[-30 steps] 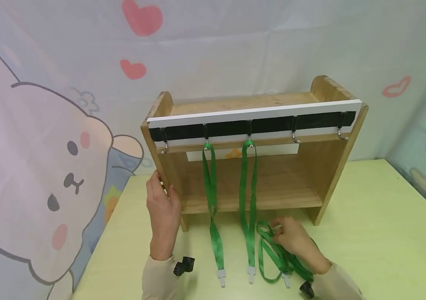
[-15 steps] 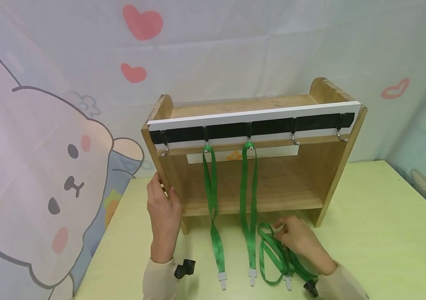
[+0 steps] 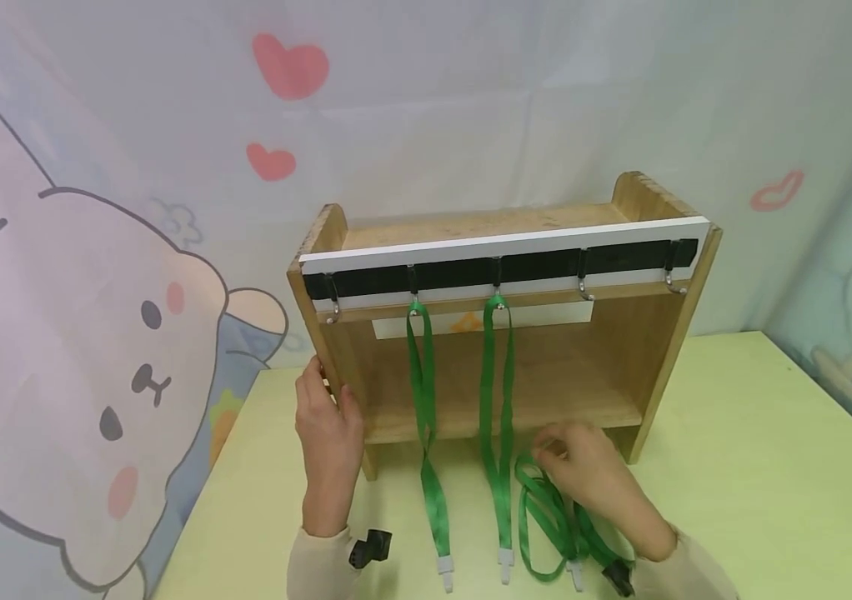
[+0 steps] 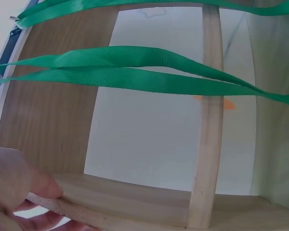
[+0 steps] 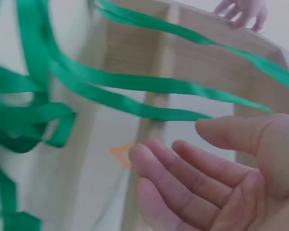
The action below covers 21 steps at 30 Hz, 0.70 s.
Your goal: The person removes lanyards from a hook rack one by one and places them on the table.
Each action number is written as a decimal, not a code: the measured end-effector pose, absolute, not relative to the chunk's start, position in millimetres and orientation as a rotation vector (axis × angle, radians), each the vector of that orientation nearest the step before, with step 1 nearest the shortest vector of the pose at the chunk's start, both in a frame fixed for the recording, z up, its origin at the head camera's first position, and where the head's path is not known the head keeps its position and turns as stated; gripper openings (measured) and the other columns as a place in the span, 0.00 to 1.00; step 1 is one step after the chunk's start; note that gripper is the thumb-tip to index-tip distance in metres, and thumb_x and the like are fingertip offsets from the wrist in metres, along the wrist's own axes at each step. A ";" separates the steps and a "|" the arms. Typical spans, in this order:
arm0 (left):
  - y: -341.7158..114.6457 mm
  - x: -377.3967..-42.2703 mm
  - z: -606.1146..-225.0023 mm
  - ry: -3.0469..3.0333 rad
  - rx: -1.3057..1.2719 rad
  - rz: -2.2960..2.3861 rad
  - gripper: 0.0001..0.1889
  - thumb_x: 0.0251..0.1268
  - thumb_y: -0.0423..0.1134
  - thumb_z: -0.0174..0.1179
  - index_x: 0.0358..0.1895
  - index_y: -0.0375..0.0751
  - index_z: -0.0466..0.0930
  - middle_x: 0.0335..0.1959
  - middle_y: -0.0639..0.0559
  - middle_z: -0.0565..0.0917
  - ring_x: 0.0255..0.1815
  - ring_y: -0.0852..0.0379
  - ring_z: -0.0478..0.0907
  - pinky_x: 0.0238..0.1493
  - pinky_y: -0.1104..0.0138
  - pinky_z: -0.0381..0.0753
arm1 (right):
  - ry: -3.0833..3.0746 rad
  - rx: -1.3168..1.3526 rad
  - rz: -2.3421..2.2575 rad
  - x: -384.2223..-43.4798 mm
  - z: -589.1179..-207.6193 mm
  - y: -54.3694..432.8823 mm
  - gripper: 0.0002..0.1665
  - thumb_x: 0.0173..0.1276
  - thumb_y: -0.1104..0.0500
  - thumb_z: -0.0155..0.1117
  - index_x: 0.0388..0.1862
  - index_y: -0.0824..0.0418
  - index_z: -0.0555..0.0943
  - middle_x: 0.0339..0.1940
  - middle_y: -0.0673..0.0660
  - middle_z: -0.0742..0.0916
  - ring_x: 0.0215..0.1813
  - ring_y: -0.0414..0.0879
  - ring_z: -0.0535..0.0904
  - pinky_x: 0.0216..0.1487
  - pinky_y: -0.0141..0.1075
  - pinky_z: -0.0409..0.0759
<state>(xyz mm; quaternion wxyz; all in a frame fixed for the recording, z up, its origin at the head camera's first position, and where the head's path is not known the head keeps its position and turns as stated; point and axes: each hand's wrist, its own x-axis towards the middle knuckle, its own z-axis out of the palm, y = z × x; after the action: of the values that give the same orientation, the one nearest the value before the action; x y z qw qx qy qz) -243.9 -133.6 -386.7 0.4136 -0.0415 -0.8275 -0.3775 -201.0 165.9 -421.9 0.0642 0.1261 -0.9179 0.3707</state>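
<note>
My left hand grips the left side panel of a small wooden shelf; in the left wrist view its thumb lies on the inner face and the fingers are outside. Two green lanyards hang from the second and third hooks of the rack, their pale clips near the table. A loose bunch of green lanyards lies on the table to their right. Over that bunch is my right hand, fingers loosely bent; the right wrist view shows nothing between thumb and fingertips.
A white rail with a black strip and several metal hooks runs along the shelf's top front. Its leftmost hook and the two on the right are bare. The pale green table extends to both sides, before a printed cloth backdrop.
The head view has tilted, so the scene sits lower. My right hand has risen a little off the loose lanyards. My left hand stays on the shelf panel.
</note>
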 end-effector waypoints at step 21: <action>-134.8 -244.1 -390.3 -2.073 -0.115 -0.956 0.23 0.66 0.19 0.58 0.64 0.23 0.67 0.50 0.28 0.75 0.50 0.31 0.80 0.43 0.42 0.84 | -2.152 0.251 1.298 -204.3 -349.0 128.1 0.06 0.69 0.68 0.65 0.42 0.67 0.86 0.35 0.56 0.90 0.35 0.48 0.86 0.36 0.26 0.81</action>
<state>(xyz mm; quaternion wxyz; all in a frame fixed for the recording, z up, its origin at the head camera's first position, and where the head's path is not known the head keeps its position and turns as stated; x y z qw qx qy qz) -244.1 -134.8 -390.3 0.4150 -0.0458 -0.8251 -0.3807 -204.3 128.1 -349.0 0.3032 0.0947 -0.8120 0.4896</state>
